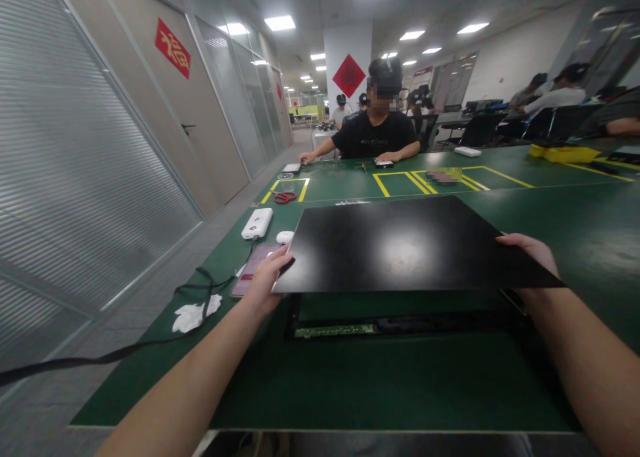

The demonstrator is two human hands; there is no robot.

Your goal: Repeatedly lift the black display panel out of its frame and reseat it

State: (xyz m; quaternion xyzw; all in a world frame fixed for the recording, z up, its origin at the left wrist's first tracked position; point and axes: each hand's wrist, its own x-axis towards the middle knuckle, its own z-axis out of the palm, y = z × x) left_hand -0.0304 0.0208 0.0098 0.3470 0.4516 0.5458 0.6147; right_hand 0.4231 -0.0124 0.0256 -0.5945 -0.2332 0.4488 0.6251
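A thin black screen panel is held up above the table, tilted so its surface reflects the ceiling lights. My left hand grips its left edge, thumb on top and fingers beneath. At the right edge, my right hand holds it the same way, with the fingers mostly hidden below. Under the panel lies a black frame on the table, with a green circuit strip along its near side. The panel covers the rest of this frame.
On the green table, left, are a phone, a white power bank, a black strap and crumpled white tissue. Red scissors lie farther off. A person sits opposite; a yellow tray stands far right.
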